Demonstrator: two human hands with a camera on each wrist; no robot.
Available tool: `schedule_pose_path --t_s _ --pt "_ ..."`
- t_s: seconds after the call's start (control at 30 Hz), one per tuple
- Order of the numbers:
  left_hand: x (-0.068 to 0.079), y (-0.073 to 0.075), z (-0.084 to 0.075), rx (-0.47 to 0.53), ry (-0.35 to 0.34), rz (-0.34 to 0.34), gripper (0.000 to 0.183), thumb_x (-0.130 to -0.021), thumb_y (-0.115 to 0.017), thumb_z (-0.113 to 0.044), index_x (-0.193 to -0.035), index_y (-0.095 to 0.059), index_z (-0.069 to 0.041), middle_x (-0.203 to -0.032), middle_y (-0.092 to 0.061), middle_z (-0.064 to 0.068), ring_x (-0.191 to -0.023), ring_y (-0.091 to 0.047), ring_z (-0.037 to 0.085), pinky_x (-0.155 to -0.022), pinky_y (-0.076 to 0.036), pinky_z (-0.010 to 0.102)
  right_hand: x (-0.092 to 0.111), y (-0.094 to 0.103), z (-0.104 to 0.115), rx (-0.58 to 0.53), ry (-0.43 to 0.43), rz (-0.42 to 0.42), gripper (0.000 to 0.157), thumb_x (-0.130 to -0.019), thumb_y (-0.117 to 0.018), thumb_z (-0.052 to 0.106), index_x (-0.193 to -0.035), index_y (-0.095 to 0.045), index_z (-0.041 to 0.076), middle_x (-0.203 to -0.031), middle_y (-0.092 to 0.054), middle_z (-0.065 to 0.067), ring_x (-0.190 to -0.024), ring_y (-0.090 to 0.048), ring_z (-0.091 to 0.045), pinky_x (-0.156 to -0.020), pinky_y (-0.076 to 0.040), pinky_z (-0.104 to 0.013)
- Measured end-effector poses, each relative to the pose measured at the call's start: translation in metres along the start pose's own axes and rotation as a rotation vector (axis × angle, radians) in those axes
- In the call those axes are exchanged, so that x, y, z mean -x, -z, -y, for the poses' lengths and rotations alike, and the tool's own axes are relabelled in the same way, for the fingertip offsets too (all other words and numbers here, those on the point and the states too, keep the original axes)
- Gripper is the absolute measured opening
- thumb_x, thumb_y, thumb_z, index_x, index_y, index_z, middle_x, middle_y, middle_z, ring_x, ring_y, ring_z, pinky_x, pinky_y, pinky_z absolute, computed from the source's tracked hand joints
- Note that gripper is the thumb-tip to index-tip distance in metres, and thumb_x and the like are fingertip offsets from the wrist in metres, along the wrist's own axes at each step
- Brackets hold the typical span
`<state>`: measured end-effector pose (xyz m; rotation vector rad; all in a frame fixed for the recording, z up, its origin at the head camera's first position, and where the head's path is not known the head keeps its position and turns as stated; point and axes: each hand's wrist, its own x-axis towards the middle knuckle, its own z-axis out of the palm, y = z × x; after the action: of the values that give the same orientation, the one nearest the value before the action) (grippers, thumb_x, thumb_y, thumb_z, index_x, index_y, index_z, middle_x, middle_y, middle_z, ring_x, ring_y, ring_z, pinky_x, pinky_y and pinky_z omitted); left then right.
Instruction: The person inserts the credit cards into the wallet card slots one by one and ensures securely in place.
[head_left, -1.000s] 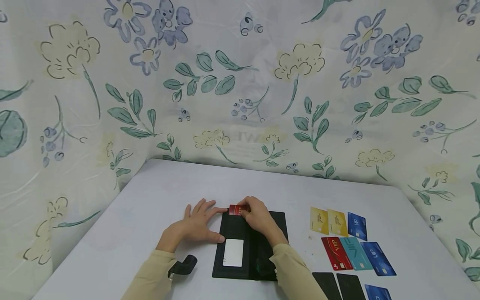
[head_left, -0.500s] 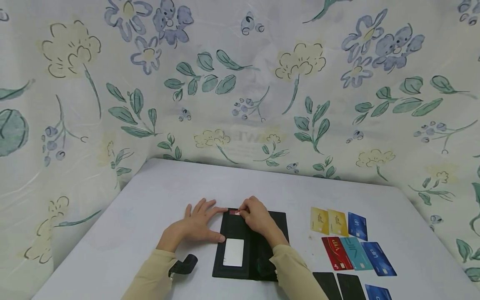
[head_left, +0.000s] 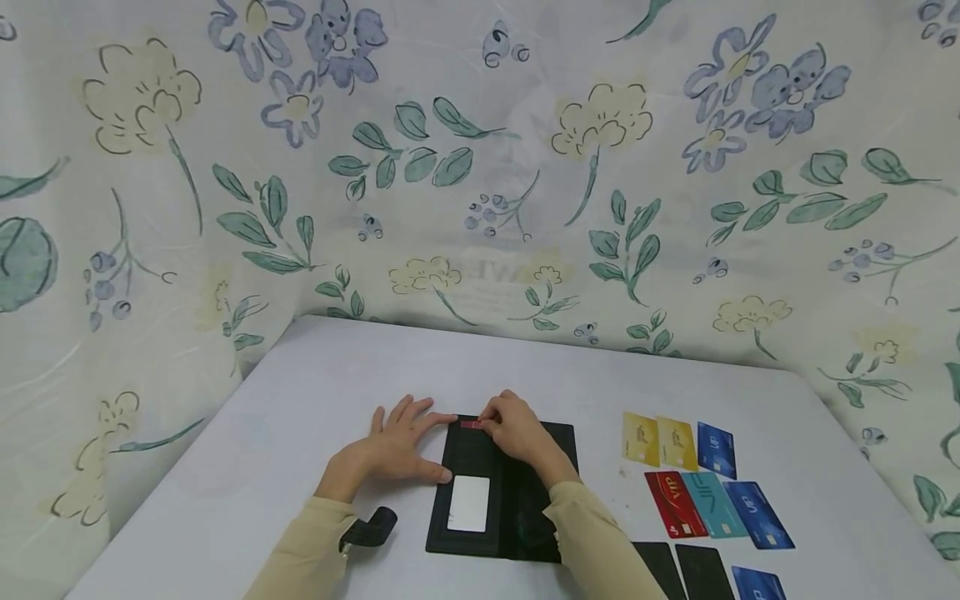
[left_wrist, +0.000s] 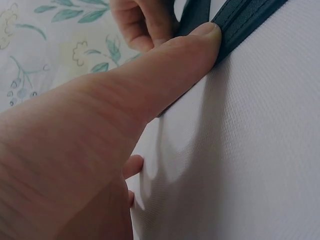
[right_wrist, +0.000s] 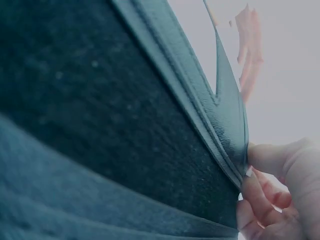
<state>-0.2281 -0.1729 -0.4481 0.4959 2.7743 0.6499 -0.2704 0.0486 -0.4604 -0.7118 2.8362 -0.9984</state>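
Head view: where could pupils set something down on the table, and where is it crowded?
Bare white table lies left of the left hand, beyond the black wallet, and right of the blue cards; a narrow gap parts wallet and yellow cards. Crowded: the wallet, with the right hand over it, and around the red VIP card.

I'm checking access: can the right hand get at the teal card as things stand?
Probably, once the right hand frees its fingers from the wallet: the teal card lies flat on that side between a red card and a blue card, nothing tall blocking.
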Motion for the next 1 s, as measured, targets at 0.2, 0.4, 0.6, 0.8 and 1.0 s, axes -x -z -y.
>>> schedule_pose_path --t_s 0.2,0.4,0.6,0.8,1.0 --pt "-0.0015 -0.0008 -0.0012 -0.006 0.016 0.001 0.083 -0.076 -0.078 -0.053 -0.147 -0.044 -0.026 -0.161 -0.019 0.016 -0.149 -0.002 0.045 -0.112 0.004 0.072 -0.0002 0.0025 -0.0009 0.012 0.018 -0.013 0.009 -0.093 -0.065 0.007 -0.095 -0.074 0.004 -0.087 -0.054 -0.003 -0.080 -0.051 -0.014 -0.076 -0.049 -0.031" --pt "-0.0019 -0.0011 -0.0027 -0.016 0.019 -0.005 0.082 -0.076 -0.079 -0.052 -0.146 -0.045 -0.026 -0.161 -0.021 0.016 -0.149 -0.004 0.045 -0.112 0.003 0.073 -0.0004 0.0039 0.0004 0.041 0.018 -0.010 0.010 -0.093 -0.065 0.007 -0.095 -0.074 0.004 -0.085 -0.056 -0.003 -0.079 -0.050 -0.015 -0.074 -0.047 -0.031" --pt "-0.0032 -0.0016 -0.0026 -0.019 0.024 -0.002 0.082 -0.076 -0.079 -0.052 -0.146 -0.045 -0.026 -0.161 -0.021 0.016 -0.149 -0.004 0.045 -0.112 0.002 0.072 -0.0020 0.0037 0.0011 0.086 -0.004 0.003 0.010 -0.093 -0.065 0.007 -0.094 -0.074 0.005 -0.086 -0.059 -0.002 -0.080 -0.052 -0.015 -0.077 -0.049 -0.034" --pt "-0.0045 -0.0014 -0.0025 -0.026 0.040 -0.005 0.081 -0.076 -0.079 -0.051 -0.146 -0.046 -0.027 -0.160 -0.022 0.016 -0.149 -0.005 0.045 -0.112 0.002 0.072 -0.0015 0.0032 0.0056 0.132 0.018 -0.004 0.009 -0.093 -0.064 0.006 -0.093 -0.073 0.005 -0.083 -0.058 -0.003 -0.079 -0.052 -0.016 -0.076 -0.051 -0.034" --pt "-0.0034 -0.0013 -0.0051 -0.023 0.041 -0.006 0.082 -0.075 -0.080 -0.052 -0.146 -0.046 -0.027 -0.160 -0.022 0.016 -0.149 -0.006 0.045 -0.112 0.002 0.073 0.0017 0.0059 0.0090 0.148 0.013 -0.002 0.009 -0.095 -0.063 0.007 -0.095 -0.072 0.006 -0.085 -0.057 -0.003 -0.085 -0.051 -0.018 -0.081 -0.051 -0.036"
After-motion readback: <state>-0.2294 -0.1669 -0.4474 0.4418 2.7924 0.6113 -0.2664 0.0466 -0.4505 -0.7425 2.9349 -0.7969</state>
